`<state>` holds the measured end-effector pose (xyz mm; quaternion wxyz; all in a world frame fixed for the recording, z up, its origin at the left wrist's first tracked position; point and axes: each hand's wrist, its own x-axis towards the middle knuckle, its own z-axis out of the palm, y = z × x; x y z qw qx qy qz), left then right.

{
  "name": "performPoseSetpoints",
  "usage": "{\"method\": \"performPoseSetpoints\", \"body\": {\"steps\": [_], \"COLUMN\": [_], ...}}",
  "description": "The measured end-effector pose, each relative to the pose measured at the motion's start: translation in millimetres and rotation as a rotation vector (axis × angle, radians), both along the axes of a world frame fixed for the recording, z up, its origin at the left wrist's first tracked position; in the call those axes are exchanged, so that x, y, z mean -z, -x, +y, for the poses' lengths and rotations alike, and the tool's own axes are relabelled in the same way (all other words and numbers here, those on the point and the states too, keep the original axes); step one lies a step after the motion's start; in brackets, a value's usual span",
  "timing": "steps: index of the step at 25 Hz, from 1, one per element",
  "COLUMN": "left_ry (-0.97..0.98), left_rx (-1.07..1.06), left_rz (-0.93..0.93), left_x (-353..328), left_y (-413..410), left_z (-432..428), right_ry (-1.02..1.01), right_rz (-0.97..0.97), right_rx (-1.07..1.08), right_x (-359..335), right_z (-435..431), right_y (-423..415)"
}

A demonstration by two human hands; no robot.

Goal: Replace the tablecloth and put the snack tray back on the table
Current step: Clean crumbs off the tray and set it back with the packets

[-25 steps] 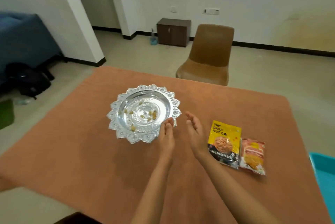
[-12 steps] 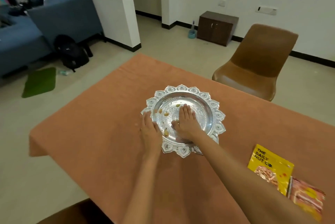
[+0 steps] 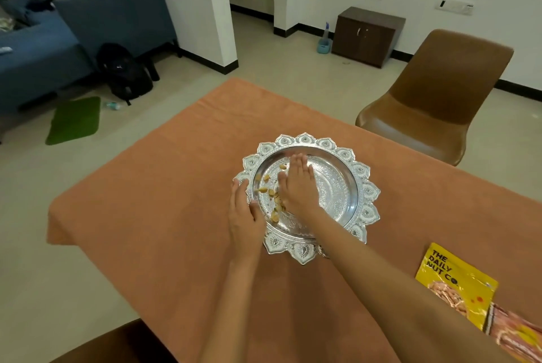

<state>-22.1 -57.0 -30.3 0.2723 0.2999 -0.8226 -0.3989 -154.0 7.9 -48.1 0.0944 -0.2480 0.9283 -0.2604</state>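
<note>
An ornate silver snack tray [image 3: 356, 201] with a petal rim stands on the orange tablecloth [image 3: 164, 210] near the table's middle. Several small nuts [image 3: 268, 191] lie in its left half. My right hand [image 3: 297, 186] lies flat inside the tray with straight fingers, next to the nuts. My left hand [image 3: 243, 213] rests against the tray's left rim, fingers extended along the edge. A yellow almond packet [image 3: 451, 283] and a reddish snack packet [image 3: 516, 336] lie on the cloth at the lower right.
A brown chair [image 3: 434, 98] stands at the table's far right side. The top of another brown chair [image 3: 117, 345] shows at the bottom left. On the floor to the left are a blue sofa [image 3: 73, 28], a black backpack [image 3: 123, 72] and a green mat [image 3: 73, 120].
My right hand has moved from beside the tray into it and now sweeps the nuts leftwards. My left hand has shifted to the left rim. The view has swung left.
</note>
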Motion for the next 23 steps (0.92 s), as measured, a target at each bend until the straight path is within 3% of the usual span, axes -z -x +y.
{"method": "performPoseSetpoints", "body": {"steps": [4, 8, 14, 16, 18, 20, 23], "left_ry": [-0.015, -0.016, -0.054, -0.053, -0.057, -0.049, -0.051], "left_rx": [-0.011, -0.037, -0.061, -0.047, -0.032, -0.024, -0.032], "left_rz": [0.049, 0.060, 0.031, 0.035, 0.046, 0.050, 0.052], "left_x": [0.6, -0.1, -3.8, -5.1, -5.6, -5.4, -6.0], "left_y": [0.5, 3.1, 5.9, 3.7, 1.3, 0.1, 1.1], "left_z": [-0.8, -0.5, 5.9, 6.0, 4.5, 4.5, 6.6], "right_ry": [-0.004, -0.098, -0.045, 0.080, 0.247, 0.232, 0.020], "right_rz": [0.017, 0.023, -0.264, -0.345, -0.287, -0.247, -0.131], "right_rx": [-0.097, -0.506, -0.859, -0.750, -0.401, -0.169, -0.365], "right_x": [0.7, -6.0, -30.6, -39.2, -40.5, -35.8, -22.1], "right_z": [-15.3, 2.4, 48.0, 59.9, 62.0, 52.7, 23.8], "right_y": [-7.4, -19.7, -25.9, -11.6, 13.2, 30.3, 12.1]}}
